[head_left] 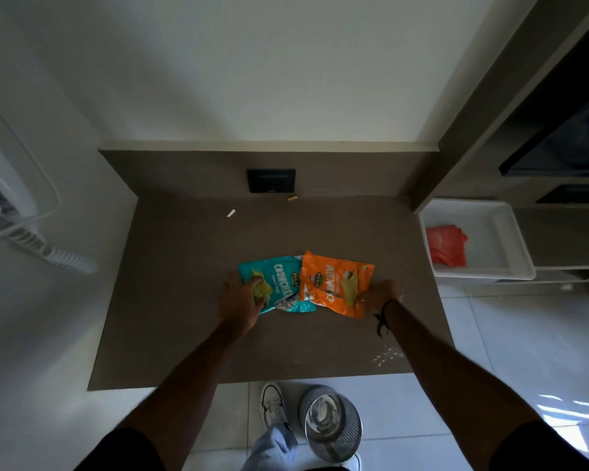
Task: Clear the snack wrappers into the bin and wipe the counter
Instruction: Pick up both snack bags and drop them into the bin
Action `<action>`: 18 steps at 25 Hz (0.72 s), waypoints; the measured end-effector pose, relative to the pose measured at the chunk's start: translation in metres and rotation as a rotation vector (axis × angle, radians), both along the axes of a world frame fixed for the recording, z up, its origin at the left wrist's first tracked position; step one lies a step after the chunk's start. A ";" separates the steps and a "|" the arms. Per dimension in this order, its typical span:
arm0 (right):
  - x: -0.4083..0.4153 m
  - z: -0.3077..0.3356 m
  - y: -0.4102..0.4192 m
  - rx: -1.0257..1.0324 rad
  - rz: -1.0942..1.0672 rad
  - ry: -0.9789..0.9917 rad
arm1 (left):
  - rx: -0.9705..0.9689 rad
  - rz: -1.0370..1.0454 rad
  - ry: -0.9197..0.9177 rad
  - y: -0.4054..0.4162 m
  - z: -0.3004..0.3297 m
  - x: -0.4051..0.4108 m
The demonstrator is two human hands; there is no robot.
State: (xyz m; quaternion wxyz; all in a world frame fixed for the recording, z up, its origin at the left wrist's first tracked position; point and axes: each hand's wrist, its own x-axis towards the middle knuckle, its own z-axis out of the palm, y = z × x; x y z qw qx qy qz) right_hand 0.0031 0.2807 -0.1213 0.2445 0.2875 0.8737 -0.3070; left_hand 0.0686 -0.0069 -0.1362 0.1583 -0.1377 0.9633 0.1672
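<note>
Two snack wrappers lie side by side near the middle of the brown counter (170,317). The teal wrapper (279,277) is on the left, and my left hand (240,299) grips its near left corner. The orange wrapper (334,283) overlaps it on the right, with my right hand (380,295) pinching its near right corner. Both wrappers still rest on the counter. A mesh metal bin (332,424) stands on the floor just below the counter's front edge. A red cloth (446,246) lies in a white tray (497,232) to the right.
Two small scraps, one white (231,213) and one tan (292,198), lie near the back of the counter by a black wall socket (271,180). Pale crumbs (386,356) are scattered at the front right corner. A white appliance (11,195) hangs on the left wall.
</note>
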 end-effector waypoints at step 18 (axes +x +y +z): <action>-0.005 0.004 -0.104 -0.207 0.151 0.023 | 0.567 0.602 0.221 -0.021 0.002 0.004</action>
